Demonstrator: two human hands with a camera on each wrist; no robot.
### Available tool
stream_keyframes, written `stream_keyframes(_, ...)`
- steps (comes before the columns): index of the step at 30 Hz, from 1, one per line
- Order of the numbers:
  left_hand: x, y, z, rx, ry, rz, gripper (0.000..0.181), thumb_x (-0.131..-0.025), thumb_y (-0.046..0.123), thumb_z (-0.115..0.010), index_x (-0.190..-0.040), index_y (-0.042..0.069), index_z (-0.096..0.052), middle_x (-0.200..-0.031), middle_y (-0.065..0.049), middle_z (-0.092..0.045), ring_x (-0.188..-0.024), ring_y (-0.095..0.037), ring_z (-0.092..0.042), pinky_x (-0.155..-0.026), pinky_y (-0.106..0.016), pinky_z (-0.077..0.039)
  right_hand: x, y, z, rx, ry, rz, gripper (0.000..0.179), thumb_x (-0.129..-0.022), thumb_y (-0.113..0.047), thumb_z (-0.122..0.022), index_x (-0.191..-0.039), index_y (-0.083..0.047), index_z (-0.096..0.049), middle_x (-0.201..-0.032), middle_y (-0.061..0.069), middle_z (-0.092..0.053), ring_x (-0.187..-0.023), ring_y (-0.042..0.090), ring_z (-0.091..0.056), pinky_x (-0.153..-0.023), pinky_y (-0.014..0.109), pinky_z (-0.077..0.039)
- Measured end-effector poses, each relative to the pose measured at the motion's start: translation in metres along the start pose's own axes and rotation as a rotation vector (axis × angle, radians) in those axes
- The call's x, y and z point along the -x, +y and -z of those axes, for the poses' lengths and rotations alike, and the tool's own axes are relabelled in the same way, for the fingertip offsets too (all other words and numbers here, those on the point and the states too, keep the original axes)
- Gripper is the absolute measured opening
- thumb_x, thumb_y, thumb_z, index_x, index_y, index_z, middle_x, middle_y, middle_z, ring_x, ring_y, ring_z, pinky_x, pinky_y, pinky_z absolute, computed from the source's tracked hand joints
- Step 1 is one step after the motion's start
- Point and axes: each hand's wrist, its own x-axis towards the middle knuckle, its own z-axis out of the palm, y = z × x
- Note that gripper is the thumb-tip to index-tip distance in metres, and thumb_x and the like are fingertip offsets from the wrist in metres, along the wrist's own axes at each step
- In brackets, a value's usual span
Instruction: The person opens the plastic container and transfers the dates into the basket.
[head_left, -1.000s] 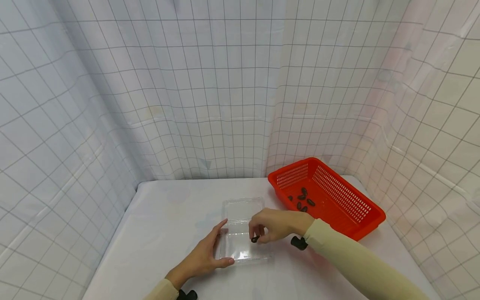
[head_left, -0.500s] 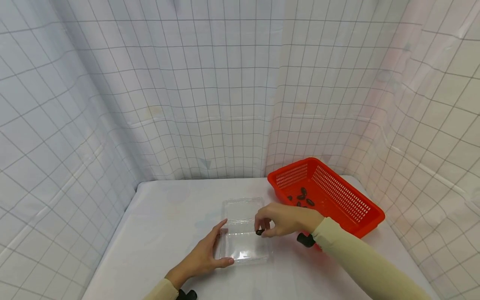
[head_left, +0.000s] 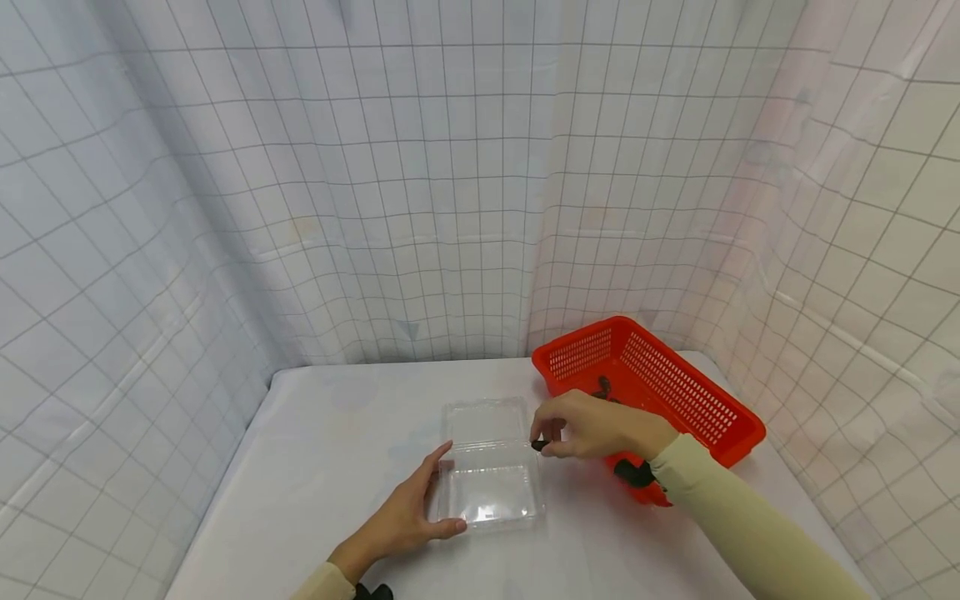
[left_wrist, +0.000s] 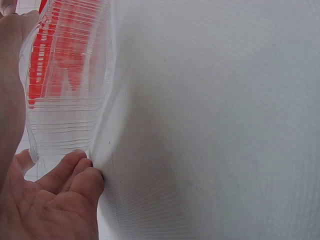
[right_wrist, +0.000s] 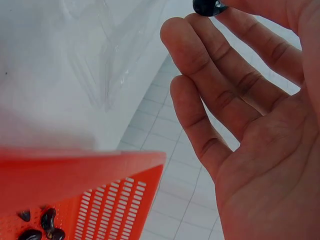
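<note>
A clear plastic clamshell box (head_left: 491, 490) lies with its lid (head_left: 486, 422) folded back on the white table. My left hand (head_left: 408, 506) holds the box's left side, thumb at the near edge and fingers toward the hinge; the left wrist view shows these fingers (left_wrist: 75, 180) against one end of its ridged wall. Beyond the box's right edge, my right hand (head_left: 592, 425) pinches a small glossy dark oval piece (head_left: 539, 445) between thumb and fingertips. The piece (right_wrist: 207, 6) is cut off at the top of the right wrist view, so its exact kind is unclear.
A red perforated basket (head_left: 678, 379) stands at the right, partly behind my right forearm. Several similar dark pieces (right_wrist: 48, 220) lie inside it. White gridded curtains (head_left: 420, 208) enclose the table at the back and sides.
My right hand has moved right and away from me, from over the box to past its right edge, still pinching the dark piece. My left hand has stayed on the box.
</note>
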Motion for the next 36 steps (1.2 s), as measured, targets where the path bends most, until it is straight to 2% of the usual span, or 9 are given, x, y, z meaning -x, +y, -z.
stream_keyframes(7, 0.000, -0.001, -0.001, -0.019, 0.005, -0.009, 0.126, -0.094, 0.051, -0.098, -0.187, 0.016, -0.020, -0.183, -0.031, -0.042, -0.170, -0.051, -0.047, -0.140, -0.058, -0.046, 0.015, 0.007, 0.010, -0.008, 0.066, -0.021, 0.018, -0.107, -0.019, -0.087, -0.121, -0.029, -0.083, -0.106, -0.019, -0.080, -0.097, 0.000, -0.074, -0.095, 0.035, -0.072)
stream_keyframes(12, 0.000, -0.002, -0.001, -0.023, 0.009, 0.001, 0.127, -0.093, 0.052, -0.098, -0.187, 0.017, -0.020, -0.184, -0.031, -0.042, -0.169, -0.051, -0.048, -0.139, -0.061, -0.047, 0.024, 0.013, 0.016, 0.018, 0.104, -0.051, 0.017, -0.107, -0.021, -0.087, -0.121, -0.030, -0.083, -0.108, -0.019, -0.082, -0.098, 0.000, -0.075, -0.095, 0.035, -0.073)
stream_keyframes(19, -0.001, -0.001, -0.002, -0.031, 0.012, -0.006, 0.127, -0.093, 0.052, -0.098, -0.187, 0.017, -0.020, -0.182, -0.030, -0.044, -0.167, -0.050, -0.050, -0.137, -0.062, -0.049, 0.040, 0.023, 0.024, 0.033, 0.147, -0.087, 0.017, -0.108, -0.015, -0.086, -0.120, -0.027, -0.084, -0.112, -0.015, -0.082, -0.100, 0.002, -0.075, -0.095, 0.040, -0.074)
stream_keyframes(24, 0.000, 0.000, -0.001, -0.030, 0.008, -0.009, 0.127, -0.093, 0.052, -0.098, -0.187, 0.016, -0.020, -0.183, -0.032, -0.042, -0.169, -0.052, -0.049, -0.138, -0.062, -0.048, 0.050, 0.031, 0.029, 0.058, 0.184, -0.145, 0.017, -0.109, -0.023, -0.086, -0.121, -0.034, -0.084, -0.112, -0.019, -0.081, -0.100, 0.003, -0.073, -0.093, 0.034, -0.072)
stream_keyframes(29, 0.000, -0.002, 0.000, -0.025, 0.003, -0.012, 0.127, -0.093, 0.052, -0.098, -0.187, 0.017, -0.020, -0.184, -0.032, -0.040, -0.170, -0.052, -0.047, -0.139, -0.061, -0.047, 0.059, 0.037, 0.036, 0.065, 0.206, -0.188, 0.017, -0.108, -0.024, -0.086, -0.125, -0.028, -0.085, -0.114, -0.017, -0.083, -0.099, 0.005, -0.071, -0.089, 0.031, -0.069)
stream_keyframes(36, -0.001, -0.004, -0.001, -0.016, 0.000, -0.010, 0.128, -0.093, 0.053, -0.098, -0.187, 0.018, -0.019, -0.185, -0.031, -0.039, -0.170, -0.051, -0.047, -0.139, -0.059, -0.047, 0.069, 0.047, 0.047, 0.047, 0.232, -0.216, 0.022, -0.108, -0.017, -0.085, -0.129, -0.024, -0.084, -0.119, -0.009, -0.087, -0.110, 0.008, -0.078, -0.101, 0.040, -0.072)
